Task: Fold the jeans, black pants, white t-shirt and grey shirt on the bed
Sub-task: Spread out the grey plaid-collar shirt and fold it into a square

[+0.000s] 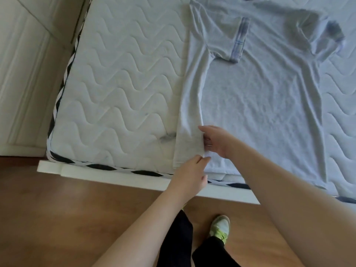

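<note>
A pale shirt with blue-checked sleeve cuffs lies flat on the bed, hem toward me; whether it is the white or the grey one I cannot tell. Its left side and sleeve are folded inward over the body in a long strip. My right hand rests on the inner edge of that folded strip near the hem, fingers fairly straight. My left hand is at the hem corner by the mattress edge, fingers loosely bent and touching the cloth. Jeans and black pants are not in view.
The white quilted mattress has a black-and-white trim and a small dark stain near the shirt's hem. A white bed frame edge runs below it. Wooden floor, my dark trousers and a green-white shoe are beneath; a white cabinet stands left.
</note>
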